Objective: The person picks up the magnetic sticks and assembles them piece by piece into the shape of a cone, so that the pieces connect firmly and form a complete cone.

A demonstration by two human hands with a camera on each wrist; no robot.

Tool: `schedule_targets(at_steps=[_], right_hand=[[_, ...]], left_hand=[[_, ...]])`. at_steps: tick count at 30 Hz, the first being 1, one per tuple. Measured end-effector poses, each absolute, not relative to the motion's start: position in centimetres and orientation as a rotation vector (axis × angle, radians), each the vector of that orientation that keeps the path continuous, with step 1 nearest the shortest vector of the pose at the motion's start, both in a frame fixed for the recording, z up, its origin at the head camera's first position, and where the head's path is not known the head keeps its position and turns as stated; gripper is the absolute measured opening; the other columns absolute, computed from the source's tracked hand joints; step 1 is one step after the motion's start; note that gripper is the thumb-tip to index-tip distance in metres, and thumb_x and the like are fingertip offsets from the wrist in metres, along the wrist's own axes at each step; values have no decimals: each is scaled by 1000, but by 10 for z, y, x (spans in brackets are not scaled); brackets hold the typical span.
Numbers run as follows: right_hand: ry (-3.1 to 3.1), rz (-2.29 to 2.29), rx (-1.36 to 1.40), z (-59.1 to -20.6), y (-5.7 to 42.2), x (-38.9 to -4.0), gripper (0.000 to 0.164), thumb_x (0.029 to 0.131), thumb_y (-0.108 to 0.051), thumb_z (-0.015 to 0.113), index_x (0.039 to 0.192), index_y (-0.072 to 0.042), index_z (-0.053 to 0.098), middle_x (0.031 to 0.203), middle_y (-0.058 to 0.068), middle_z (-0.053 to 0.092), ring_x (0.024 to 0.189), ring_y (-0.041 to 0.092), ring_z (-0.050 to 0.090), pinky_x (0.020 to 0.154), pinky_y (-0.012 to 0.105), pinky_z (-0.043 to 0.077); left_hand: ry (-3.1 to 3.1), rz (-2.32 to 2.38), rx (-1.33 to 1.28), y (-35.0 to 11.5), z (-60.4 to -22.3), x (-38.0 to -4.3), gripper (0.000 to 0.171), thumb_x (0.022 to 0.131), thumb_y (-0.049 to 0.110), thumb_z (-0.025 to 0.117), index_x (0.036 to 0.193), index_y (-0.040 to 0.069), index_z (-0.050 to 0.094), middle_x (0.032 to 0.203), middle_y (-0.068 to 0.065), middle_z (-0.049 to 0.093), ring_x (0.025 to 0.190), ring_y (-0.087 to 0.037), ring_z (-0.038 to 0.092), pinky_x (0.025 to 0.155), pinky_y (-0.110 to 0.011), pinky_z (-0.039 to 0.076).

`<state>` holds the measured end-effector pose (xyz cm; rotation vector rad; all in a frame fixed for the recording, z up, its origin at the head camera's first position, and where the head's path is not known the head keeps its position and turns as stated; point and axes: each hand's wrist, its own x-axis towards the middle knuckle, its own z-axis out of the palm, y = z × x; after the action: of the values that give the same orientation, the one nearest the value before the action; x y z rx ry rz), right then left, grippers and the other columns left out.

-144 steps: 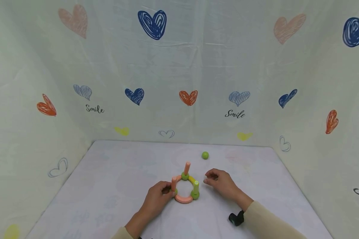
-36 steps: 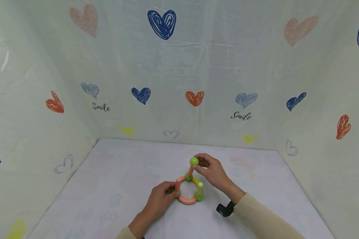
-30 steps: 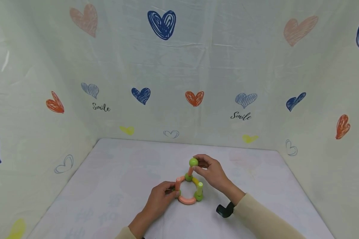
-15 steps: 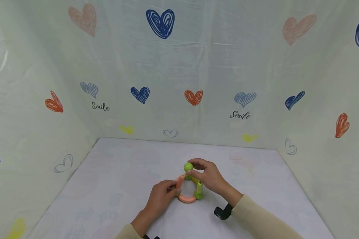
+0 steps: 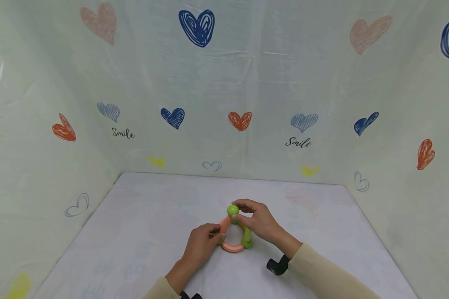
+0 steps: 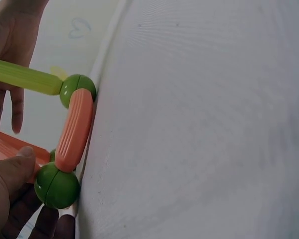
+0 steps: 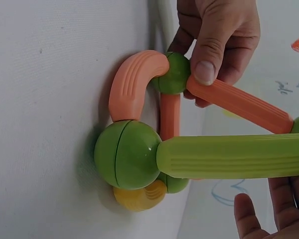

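Note:
A toy frame of sticks and green balls stands on the table, its base a ring of curved sticks, one salmon (image 5: 233, 248) and one yellow (image 7: 139, 196). My left hand (image 5: 202, 245) pinches the left salmon rod (image 7: 241, 104) low down, beside its green ball joint (image 7: 177, 72). That rod leans inward, its upper end meeting the top green ball (image 5: 233, 210). My right hand (image 5: 260, 218) holds this top ball between thumb and fingers. The yellow-green rod (image 7: 229, 157) rises from the near right joint (image 7: 129, 154) and leans inward. The right hand mostly hides the back rod.
White cloth covers the table (image 5: 164, 207), and a white curtain (image 5: 209, 83) with printed hearts hangs behind and at both sides. A black wrist camera (image 5: 278, 265) sits at the right sleeve (image 5: 325, 270).
My right hand has picked the loose green ball off the back of the table, put it on the back rod and brought it down leftward. The left and yellow-green rods now tilt inward.

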<state>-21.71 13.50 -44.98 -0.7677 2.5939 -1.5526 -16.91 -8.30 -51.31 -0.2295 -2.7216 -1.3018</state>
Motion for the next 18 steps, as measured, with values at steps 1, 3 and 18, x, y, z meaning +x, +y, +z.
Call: schedule_targets(at_steps=[1,3,18], right_hand=[[2594,-1550,-767,-449,135,-217,39,95,-23,80,131,-10,70,124,2,75,119,27,69,106,56,54],[2593,-1549,-764,-448,134,-217,40,95,-23,80,131,-9,70,125,3,75,119,28,69,106,56,53],[2545,-1595,-745,-448,133,-216,38,95,-26,81,130,-14,71,124,2,74,121,31,68,107,58,52]], left_hand=[[-2719,-1308,-227,-83,-513,-169,31,92,28,83,116,8,78,109,-4,78,98,-17,74,79,-33,62],[-2720,-1318,-221,-83,-513,-169,32,92,27,83,116,7,78,110,-5,78,98,-18,74,80,-33,62],[-2689,-1377,-253,-85,-513,-168,32,92,24,83,117,3,77,109,-8,79,96,-18,75,77,-28,61]])
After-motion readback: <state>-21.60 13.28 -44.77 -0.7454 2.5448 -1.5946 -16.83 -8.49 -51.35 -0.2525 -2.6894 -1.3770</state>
